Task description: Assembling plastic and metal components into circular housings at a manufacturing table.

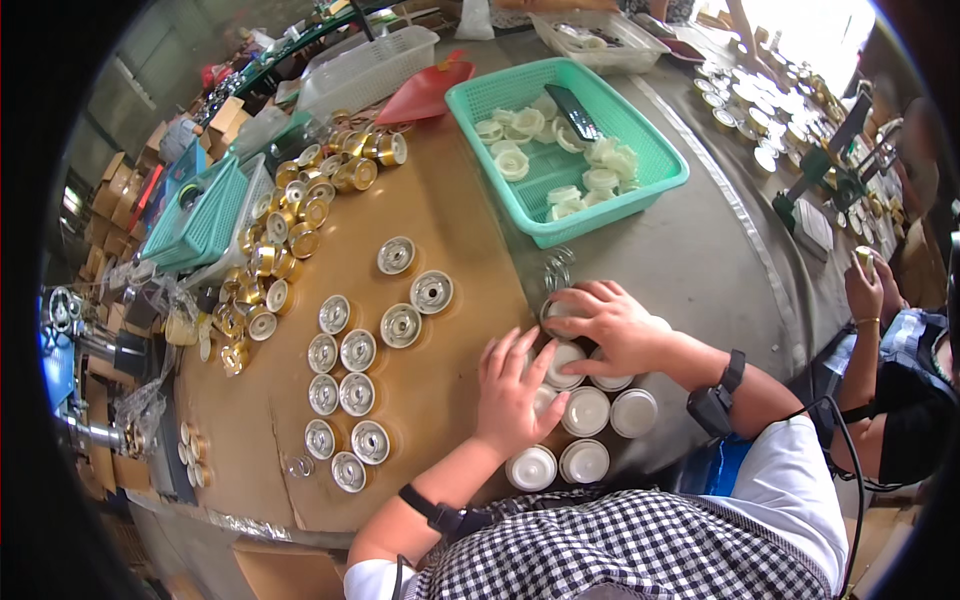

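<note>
Several white round plastic caps (585,411) stand in a close cluster near my body. My left hand (512,398) lies over the left edge of that cluster, fingers stretched out and touching the caps. From the right, my right hand (612,328) reaches over the far caps with its fingers spread. Neither hand is closed round a cap; some caps are partly hidden under them. Just beyond my right hand lie several loose metal springs (558,268). To the left, silver round metal cups (357,350) stand apart in rough rows on brown board.
A green basket (530,225) with white plastic rings and a dark object stands beyond my hands. Gold metal cups (300,215) are heaped at the left, near a red scoop (425,95). At the right, a co-worker's hand (866,285) holds a small part beside a green hand press (825,170).
</note>
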Demonstrator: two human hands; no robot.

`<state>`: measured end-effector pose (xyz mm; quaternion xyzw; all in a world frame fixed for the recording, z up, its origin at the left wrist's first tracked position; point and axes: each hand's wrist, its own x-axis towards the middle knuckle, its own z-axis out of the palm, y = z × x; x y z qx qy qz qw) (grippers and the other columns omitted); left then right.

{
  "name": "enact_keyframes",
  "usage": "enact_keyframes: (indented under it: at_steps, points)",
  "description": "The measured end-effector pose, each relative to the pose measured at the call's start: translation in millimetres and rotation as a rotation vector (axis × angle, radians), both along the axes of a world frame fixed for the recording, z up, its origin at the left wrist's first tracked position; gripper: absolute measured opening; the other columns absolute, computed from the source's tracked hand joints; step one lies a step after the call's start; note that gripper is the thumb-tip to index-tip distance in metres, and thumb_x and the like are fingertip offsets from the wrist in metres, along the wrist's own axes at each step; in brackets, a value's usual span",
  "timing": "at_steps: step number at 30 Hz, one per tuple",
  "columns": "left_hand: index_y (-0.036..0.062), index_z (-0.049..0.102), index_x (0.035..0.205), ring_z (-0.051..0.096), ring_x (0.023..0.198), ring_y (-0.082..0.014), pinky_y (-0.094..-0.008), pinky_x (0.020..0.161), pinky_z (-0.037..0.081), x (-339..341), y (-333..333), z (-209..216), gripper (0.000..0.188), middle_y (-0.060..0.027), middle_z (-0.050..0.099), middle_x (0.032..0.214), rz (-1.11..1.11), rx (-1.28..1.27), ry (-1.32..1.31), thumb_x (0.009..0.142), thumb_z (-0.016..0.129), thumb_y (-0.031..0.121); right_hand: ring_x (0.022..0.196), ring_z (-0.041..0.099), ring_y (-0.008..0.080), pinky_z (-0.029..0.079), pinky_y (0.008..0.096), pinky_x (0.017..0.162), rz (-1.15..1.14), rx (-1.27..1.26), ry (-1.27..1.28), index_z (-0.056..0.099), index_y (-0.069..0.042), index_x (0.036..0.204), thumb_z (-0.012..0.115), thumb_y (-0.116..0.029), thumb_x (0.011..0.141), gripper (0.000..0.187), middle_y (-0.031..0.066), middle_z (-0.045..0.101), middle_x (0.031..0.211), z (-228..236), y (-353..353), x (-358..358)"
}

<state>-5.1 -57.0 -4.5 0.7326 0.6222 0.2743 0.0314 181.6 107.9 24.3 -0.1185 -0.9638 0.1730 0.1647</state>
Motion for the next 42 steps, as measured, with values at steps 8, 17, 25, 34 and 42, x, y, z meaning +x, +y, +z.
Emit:
enact_keyframes:
  at_steps: [8, 17, 25, 34, 42]
  points:
    - [0.0156, 0.019, 0.166, 0.014, 0.156, -0.0482, -0.0632, 0.123, 0.015, -39, 13, 7, 0.116, -0.0250, 0.017, 0.169, -0.398, -0.064, -0.219, 0.081, 0.065, 0.079, 0.154, 0.022, 0.0436, 0.019, 0.0596, 0.124, -0.271, -0.136, -0.070, 0.030, -0.009, 0.160, 0.084, -0.060, 0.074, 0.114, 0.0220, 0.027, 0.165, 42, -8, 101]
    - [0.0171, 0.001, 0.167, 0.003, 0.154, -0.0562, -0.0698, 0.120, 0.015, -32, -47, -23, 0.145, -0.0322, -0.003, 0.169, -0.398, -0.204, -0.113, 0.063, 0.073, 0.087, 0.153, 0.005, 0.0582, 0.019, 0.0687, 0.120, -0.710, -0.326, -0.042, 0.014, -0.009, 0.163, 0.098, -0.058, 0.049, 0.149, 0.0335, 0.005, 0.166, -32, -182, 123]
    - [0.0218, 0.006, 0.167, 0.002, 0.154, -0.0567, -0.0695, 0.120, 0.016, 0, 56, -35, 0.150, -0.0307, -0.006, 0.169, -0.497, -0.090, -0.102, 0.053, 0.081, 0.082, 0.154, 0.001, 0.0560, 0.018, 0.0676, 0.122, -0.891, -0.189, 0.177, 0.005, -0.016, 0.165, 0.102, -0.049, 0.044, 0.159, 0.0337, 0.000, 0.166, -52, -157, 94]
    - [0.0295, 0.006, 0.167, 0.005, 0.153, -0.0584, -0.0724, 0.117, 0.021, 72, 182, -52, 0.153, -0.0266, -0.008, 0.170, -0.502, -0.024, -0.178, 0.047, 0.087, 0.078, 0.156, 0.011, 0.0481, 0.020, 0.0577, 0.125, -1.028, -0.012, 0.208, 0.005, -0.009, 0.165, 0.101, -0.049, 0.045, 0.158, 0.0296, 0.003, 0.169, -64, -52, 138]
    - [0.0270, 0.003, 0.167, 0.005, 0.155, -0.0530, -0.0659, 0.121, 0.020, 116, 244, -59, 0.155, -0.0265, -0.006, 0.170, -0.413, -0.021, -0.224, 0.047, 0.092, 0.069, 0.154, 0.016, 0.0495, 0.022, 0.0598, 0.123, -1.116, 0.058, 0.265, 0.014, -0.006, 0.164, 0.098, -0.042, 0.061, 0.138, 0.0306, 0.012, 0.168, -69, 5, 158]
